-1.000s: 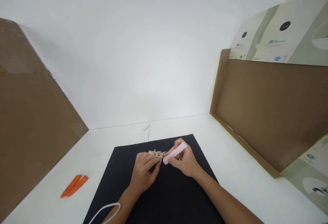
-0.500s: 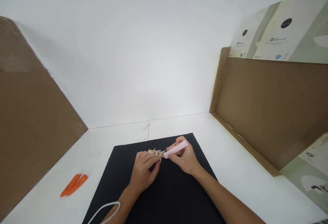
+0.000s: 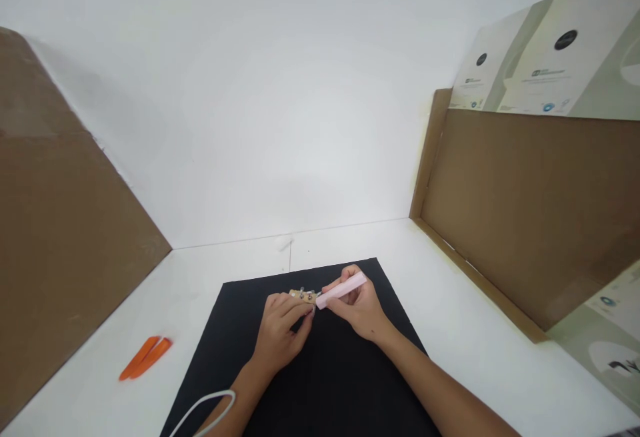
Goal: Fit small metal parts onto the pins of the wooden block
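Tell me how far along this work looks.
Already done: metal studs sit in the small wooden strip. In hand: the left hand holds it, the right hand holds a pink stick at its end. Remaining: two orange pieces lie untouched on the white table.

You have the small block [image 3: 300, 296] held over the mat [image 3: 350, 383], which lies at the near edge of the bench [image 3: 450, 290], with two plastic pry tools [image 3: 145, 358] to its left, a cardboard panel [image 3: 65, 237] beyond them, another cardboard panel [image 3: 525, 217] on the right, and a wall [image 3: 250, 123] at the far side.
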The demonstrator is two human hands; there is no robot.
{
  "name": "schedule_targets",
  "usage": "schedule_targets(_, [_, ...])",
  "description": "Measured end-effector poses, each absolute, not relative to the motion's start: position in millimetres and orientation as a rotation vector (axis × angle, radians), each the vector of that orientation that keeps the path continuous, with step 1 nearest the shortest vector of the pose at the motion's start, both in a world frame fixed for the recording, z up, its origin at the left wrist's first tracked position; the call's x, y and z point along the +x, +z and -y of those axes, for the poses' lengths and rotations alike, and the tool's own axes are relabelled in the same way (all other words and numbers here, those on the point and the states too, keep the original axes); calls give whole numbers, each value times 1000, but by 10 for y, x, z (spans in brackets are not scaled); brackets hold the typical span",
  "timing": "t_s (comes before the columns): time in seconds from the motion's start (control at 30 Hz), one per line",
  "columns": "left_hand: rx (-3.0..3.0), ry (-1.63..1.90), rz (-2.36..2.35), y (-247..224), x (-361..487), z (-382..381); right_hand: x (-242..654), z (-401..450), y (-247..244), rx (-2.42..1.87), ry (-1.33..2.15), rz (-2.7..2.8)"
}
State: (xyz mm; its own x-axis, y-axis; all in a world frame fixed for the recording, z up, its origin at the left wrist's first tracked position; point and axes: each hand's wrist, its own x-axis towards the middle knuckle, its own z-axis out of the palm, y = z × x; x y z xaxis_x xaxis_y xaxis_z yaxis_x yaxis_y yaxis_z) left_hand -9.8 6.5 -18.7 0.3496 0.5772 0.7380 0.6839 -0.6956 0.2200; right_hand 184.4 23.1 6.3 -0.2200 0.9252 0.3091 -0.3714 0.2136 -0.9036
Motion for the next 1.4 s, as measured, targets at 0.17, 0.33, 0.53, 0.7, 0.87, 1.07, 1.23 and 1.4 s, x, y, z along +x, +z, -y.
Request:
schedule_targets(0.17, [-2483, -1284, 1177, -183, -92, -61, 1863, -252, 14, -707, 1244, 1363])
schedule_targets(0.33, [-2474, -1290, 1179, -189, -95, -66, 1873, -220, 59, -636, 1315, 1346])
schedule_targets(0.53, [-2477, -1284, 1179, -188, -95, -58, 1858, -220, 102, -521, 1435, 1252])
schedule_targets(0.7, [-2482, -1273, 1178, -180, -97, -56, 1816, -260, 23, -600, 1347, 1214])
schedule_targets(0.87, [-2471, -1282, 1143, -189, -111, -67, 1836, -301, -60, -709, 1249, 1284])
schedule_targets(1.07, [-2465, -1294, 1096, -200, -111, -96, 1853, -272, -2, -644, 1298, 1342])
schedule_targets(1.23, [-2472, -1293, 1085, -189, -101, -92, 1838, -218, 68, -578, 1387, 1300])
schedule_targets(1.4, [-2479, -1282, 1083, -189, -92, -92, 1828, -202, 105, -524, 1432, 1250])
